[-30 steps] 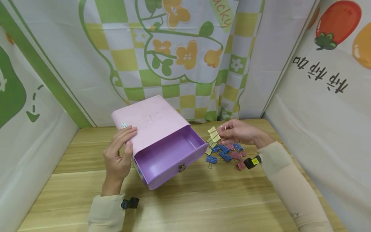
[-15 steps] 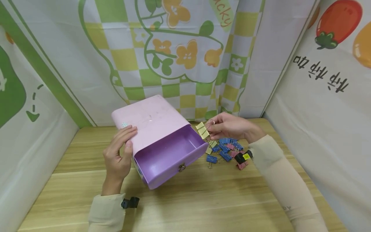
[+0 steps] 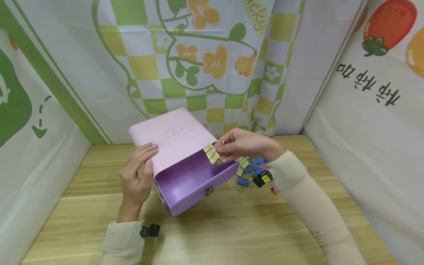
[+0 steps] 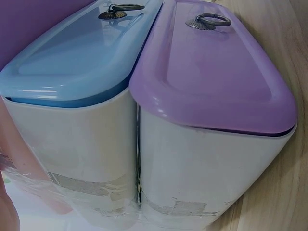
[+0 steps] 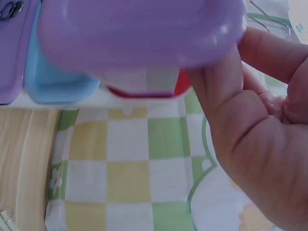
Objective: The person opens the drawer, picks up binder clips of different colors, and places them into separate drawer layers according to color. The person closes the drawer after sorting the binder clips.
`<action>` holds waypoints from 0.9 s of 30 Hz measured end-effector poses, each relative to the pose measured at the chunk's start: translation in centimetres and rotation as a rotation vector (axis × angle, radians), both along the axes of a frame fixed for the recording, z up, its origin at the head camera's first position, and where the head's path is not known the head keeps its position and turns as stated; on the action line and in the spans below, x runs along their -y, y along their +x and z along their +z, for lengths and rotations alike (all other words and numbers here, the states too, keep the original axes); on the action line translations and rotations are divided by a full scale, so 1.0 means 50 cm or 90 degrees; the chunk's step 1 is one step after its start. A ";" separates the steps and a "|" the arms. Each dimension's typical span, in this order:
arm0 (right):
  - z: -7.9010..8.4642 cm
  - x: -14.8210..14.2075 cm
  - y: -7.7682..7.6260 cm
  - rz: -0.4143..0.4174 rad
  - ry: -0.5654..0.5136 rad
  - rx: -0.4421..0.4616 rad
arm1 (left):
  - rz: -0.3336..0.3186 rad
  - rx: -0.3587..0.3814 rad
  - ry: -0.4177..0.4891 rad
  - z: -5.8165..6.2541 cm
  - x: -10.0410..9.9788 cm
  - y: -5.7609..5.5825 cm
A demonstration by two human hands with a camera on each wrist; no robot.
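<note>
My right hand (image 3: 243,145) pinches a yellow binder clip (image 3: 211,154) by its wire handle, above the pulled-out purple drawer (image 3: 195,198). That drawer belongs to a cabinet with a pale pink top (image 3: 172,138). In the right wrist view the drawer front (image 5: 139,33) hides the clip's body, and the right hand (image 5: 255,115) shows at the side. My left hand (image 3: 137,175) rests on the cabinet's left side, fingers laid over its top edge. The left wrist view shows two more drawer fronts with ring pulls, one blue (image 4: 86,57) and one purple (image 4: 216,67).
To the drawer's right lies a pile of binder clips: yellow ones (image 3: 243,162), blue ones (image 3: 243,181) and a red one (image 3: 274,189). My right forearm partly covers the pile. A patterned curtain (image 3: 185,84) hangs behind the wooden table (image 3: 212,235).
My right hand has carried the yellow binder clip leftward from above the pile to over the open drawer. The left hand and the cabinet have stayed in place.
</note>
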State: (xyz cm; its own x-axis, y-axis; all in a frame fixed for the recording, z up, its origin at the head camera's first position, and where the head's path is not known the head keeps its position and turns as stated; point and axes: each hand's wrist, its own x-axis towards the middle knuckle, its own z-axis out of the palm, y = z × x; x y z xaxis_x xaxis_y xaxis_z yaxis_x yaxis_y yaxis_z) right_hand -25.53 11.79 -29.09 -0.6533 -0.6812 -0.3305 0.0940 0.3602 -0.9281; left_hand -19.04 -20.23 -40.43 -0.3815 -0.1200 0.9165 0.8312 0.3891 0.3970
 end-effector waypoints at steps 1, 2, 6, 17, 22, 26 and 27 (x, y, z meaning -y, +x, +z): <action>0.001 0.006 0.001 0.008 0.000 0.001 | 0.000 0.001 0.000 0.000 0.000 0.000; 0.002 0.013 0.002 0.013 0.001 0.002 | 0.000 0.001 0.000 0.000 0.000 0.000; 0.010 0.037 0.010 0.029 0.003 0.003 | -0.001 0.001 0.002 0.000 0.000 0.000; 0.014 0.090 0.030 0.094 0.017 -0.012 | -0.002 0.007 0.001 -0.004 0.004 -0.002; 0.016 0.110 0.040 0.126 0.019 -0.007 | -0.002 0.007 0.002 -0.004 0.004 -0.002; 0.016 0.127 0.048 0.142 0.023 -0.005 | 0.000 0.008 0.002 -0.005 0.005 -0.004; 0.016 0.131 0.050 0.145 0.025 -0.006 | 0.000 0.007 0.002 -0.005 0.005 -0.004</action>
